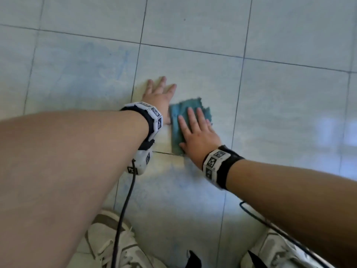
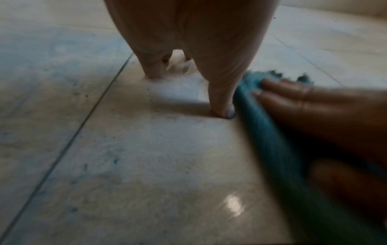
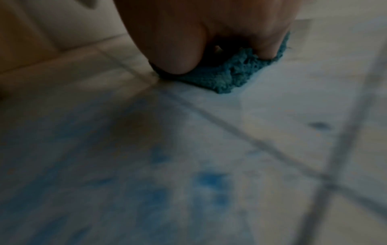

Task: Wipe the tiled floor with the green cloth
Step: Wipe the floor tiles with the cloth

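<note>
Crumpled teal-green terry cloth [image 1: 182,122] lies flat on the pale glossy tiled floor [image 1: 280,113], centre of the head view, its near end at a dark grout line. Your right hand [image 1: 197,136] lies palm-down on it, fingers [image 1: 193,117] straight and spread, pressing the cloth to the tile; nothing is curled round it. In the right wrist view the fingertips [image 3: 180,64] bear down on the cloth's frayed edge [image 3: 230,76]. Your left hand [image 1: 158,93] is just left of the cloth, flat on bare tile, fingers splayed and holding nothing. In the left wrist view its thumb [image 2: 222,99] touches the floor right against the cloth's edge [image 2: 261,124].

Faint blue smears [image 1: 92,60] mark the tile at centre left of the head view, and more blurred blue patches [image 3: 209,180] show in the lower half of the right wrist view. Both wrists carry black bands with white marker blocks [image 1: 152,117], and a black cable [image 1: 125,206] runs down from the left one. White sneakers [image 1: 114,246] sit at the bottom edge of the frame.
</note>
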Demonstrator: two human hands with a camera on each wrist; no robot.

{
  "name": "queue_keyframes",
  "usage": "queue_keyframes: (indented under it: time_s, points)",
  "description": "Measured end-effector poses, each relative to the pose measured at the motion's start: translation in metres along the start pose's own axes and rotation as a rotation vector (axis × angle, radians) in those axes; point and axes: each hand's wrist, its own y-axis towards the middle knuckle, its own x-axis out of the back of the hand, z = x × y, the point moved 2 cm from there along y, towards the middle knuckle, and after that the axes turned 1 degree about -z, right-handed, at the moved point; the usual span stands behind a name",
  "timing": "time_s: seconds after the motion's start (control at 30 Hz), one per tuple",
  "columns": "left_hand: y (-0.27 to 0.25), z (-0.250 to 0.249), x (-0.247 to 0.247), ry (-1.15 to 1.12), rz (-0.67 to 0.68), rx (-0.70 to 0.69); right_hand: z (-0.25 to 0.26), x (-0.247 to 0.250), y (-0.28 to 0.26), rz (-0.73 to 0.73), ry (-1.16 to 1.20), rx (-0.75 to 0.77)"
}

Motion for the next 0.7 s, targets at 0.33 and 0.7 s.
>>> queue_keyframes:
  time_s: [0.33,0.7]
  points:
    - [-0.002,-0.008,0.006,0.047,0.015,0.011,-0.106,-0.004,-0.029,-0.060,0.121,-0.283]
    - [0.007,-0.022,0.002,0.018,-0.014,0.053,-0.152,0.062,0.055,-0.176,0.246,-0.519]
